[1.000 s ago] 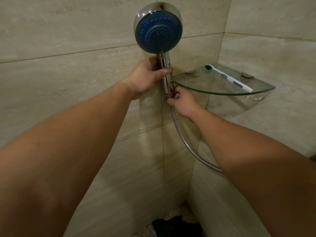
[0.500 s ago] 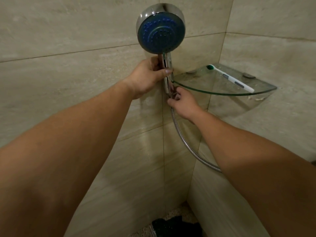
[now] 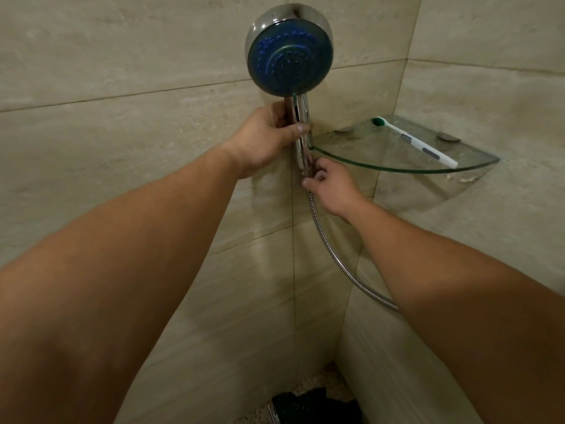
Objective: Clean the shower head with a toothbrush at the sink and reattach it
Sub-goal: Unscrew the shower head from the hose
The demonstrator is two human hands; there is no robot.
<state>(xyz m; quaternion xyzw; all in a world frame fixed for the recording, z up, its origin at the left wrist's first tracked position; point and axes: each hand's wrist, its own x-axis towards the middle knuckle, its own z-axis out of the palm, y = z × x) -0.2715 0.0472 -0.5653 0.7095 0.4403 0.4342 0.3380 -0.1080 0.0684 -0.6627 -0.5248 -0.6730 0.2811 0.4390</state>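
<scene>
A chrome shower head [image 3: 289, 53] with a blue nozzle face stands upright against the tiled wall. My left hand [image 3: 264, 139] is wrapped around its chrome handle just under the face. My right hand [image 3: 331, 186] pinches the fitting at the bottom of the handle, where the metal hose [image 3: 333, 255] joins. The hose curves down to the right and passes behind my right forearm. A white toothbrush [image 3: 419, 143] with a green head lies on the glass corner shelf [image 3: 397, 169] to the right of the handle.
Beige wall tiles meet in a corner behind the shelf. A dark object [image 3: 308, 405] lies on the speckled floor at the bottom of the corner.
Both hands stay on the handle and fitting. The fingers of my right hand have shifted slightly on the fitting. The view has drifted a little.
</scene>
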